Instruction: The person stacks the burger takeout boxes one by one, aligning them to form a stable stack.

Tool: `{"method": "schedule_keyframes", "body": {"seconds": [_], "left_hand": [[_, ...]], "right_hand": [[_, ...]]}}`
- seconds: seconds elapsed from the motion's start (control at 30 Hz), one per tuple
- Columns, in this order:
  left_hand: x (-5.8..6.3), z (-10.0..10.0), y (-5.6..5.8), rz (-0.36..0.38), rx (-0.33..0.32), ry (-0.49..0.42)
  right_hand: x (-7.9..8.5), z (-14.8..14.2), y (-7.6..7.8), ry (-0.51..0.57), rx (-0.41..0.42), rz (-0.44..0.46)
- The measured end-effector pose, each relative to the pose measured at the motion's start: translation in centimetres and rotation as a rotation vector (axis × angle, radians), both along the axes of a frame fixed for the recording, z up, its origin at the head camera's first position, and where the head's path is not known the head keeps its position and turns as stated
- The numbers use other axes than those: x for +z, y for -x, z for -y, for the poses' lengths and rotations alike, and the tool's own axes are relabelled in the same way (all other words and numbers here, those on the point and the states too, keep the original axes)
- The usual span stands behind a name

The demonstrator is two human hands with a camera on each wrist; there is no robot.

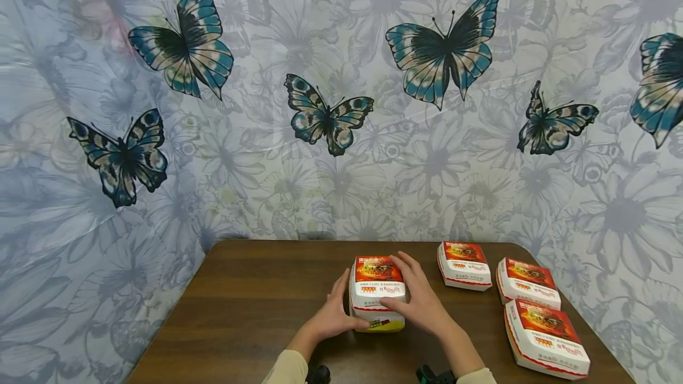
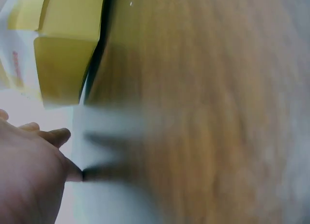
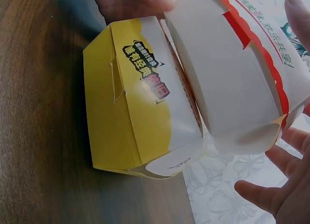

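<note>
A white burger box (image 1: 377, 271) with a red burger picture on its lid sits on top of a yellow-and-white burger box (image 1: 393, 326) in the middle of the table. My left hand (image 1: 332, 315) holds the lower box at its left side, thumb across the front corner. Around the right side of the upper box, my right hand (image 1: 424, 302) spreads its fingers loosely, thumb out in front. Seen from the right wrist, the white box (image 3: 223, 83) leans at an angle against the yellow box (image 3: 106, 122), with a narrow gap between them.
Several matching boxes lie at the right: one box (image 1: 464, 264) toward the back, another box (image 1: 528, 282) near the right edge, and a closer box (image 1: 546, 336). The brown wooden table (image 1: 256, 295) meets a butterfly-patterned backdrop (image 1: 251, 194) behind.
</note>
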State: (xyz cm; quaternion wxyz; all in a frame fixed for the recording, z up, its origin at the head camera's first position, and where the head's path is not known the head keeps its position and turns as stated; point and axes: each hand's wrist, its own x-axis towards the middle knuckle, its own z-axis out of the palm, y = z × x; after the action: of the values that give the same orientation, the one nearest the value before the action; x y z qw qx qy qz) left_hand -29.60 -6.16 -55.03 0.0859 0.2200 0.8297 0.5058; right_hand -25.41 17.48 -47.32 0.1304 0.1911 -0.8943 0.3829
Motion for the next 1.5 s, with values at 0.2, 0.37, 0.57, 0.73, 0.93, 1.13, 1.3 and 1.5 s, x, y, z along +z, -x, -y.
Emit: {"method": "schedule_keyframes", "body": {"seconds": [0.2, 0.37, 0.57, 0.73, 0.93, 1.13, 1.3, 1.5], "left_hand": [[0.7, 0.4, -0.5, 0.045, 0.009, -0.072], [1.8, 0.5, -0.9, 0.02, 0.016, -0.109], [2.8, 0.8, -0.5, -0.078, -0.003, -0.127], [3.8, 0.6, -0.1, -0.094, -0.026, -0.133], [4.8, 0.3, 0.3, -0.129, -0.035, -0.113], [5.4, 0.2, 0.4, -0.136, -0.046, -0.06], [5.9, 0.2, 0.4, -0.143, -0.052, -0.059], [6.3, 0.4, 0.4, -0.133, -0.061, -0.03]], "right_hand": [[-0.2, -0.5, -0.1, 0.054, 0.013, 0.02], [-0.1, -1.2, -0.5, 0.126, 0.055, 0.021], [0.3, -2.4, -0.7, 0.145, 0.05, 0.015], [0.4, -4.1, -0.5, 0.149, 0.028, 0.035], [1.1, -6.6, -0.4, 0.155, -0.009, 0.057], [2.5, -9.6, 0.4, 0.078, -0.067, 0.053], [3.0, -12.1, 1.8, 0.032, -0.114, 0.111], [2.1, -14.3, 3.6, -0.064, -0.177, 0.187]]}}
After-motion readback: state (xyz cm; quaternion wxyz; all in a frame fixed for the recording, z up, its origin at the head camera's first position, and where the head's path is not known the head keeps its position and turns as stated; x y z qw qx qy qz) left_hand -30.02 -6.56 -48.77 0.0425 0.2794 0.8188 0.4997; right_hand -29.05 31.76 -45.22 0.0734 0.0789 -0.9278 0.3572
